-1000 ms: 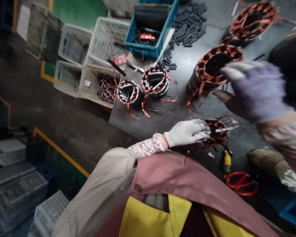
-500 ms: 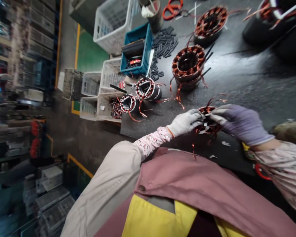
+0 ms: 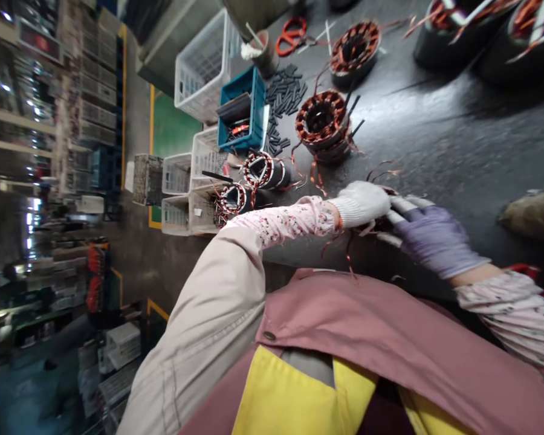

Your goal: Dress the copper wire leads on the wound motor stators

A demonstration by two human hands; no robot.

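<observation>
Your workpiece, a copper-wound ring point(image 3: 381, 226), sits on the dark bench point(image 3: 462, 151) between your hands; take it as the clock's centre. Your left hand point(image 3: 362, 202) lies over it from nine o'clock, hiding most of it; its fingertips are out of sight, so you cannot tell whether they pinch. Your right hand point(image 3: 435, 234) comes from three o'clock, fingers partly spread against the ring; whether they grip is unclear.

At ten o'clock, the blue bin point(image 3: 259, 112) holds a red-and-yellow item point(image 3: 240, 128) whose markings are too small to read. Farther out, toward nine, a white tag point(image 3: 198, 212) in a crate is also illegible.

A larger winding point(image 3: 321, 118) stands at eleven, with red scissors point(image 3: 291, 36) beyond it and black tube pieces point(image 3: 283, 96) to its left. Your floral sleeve point(image 3: 290, 220) runs close below two white-laced windings point(image 3: 259, 170) between nine and ten. A brown roll point(image 3: 532, 214) lies at three.
</observation>
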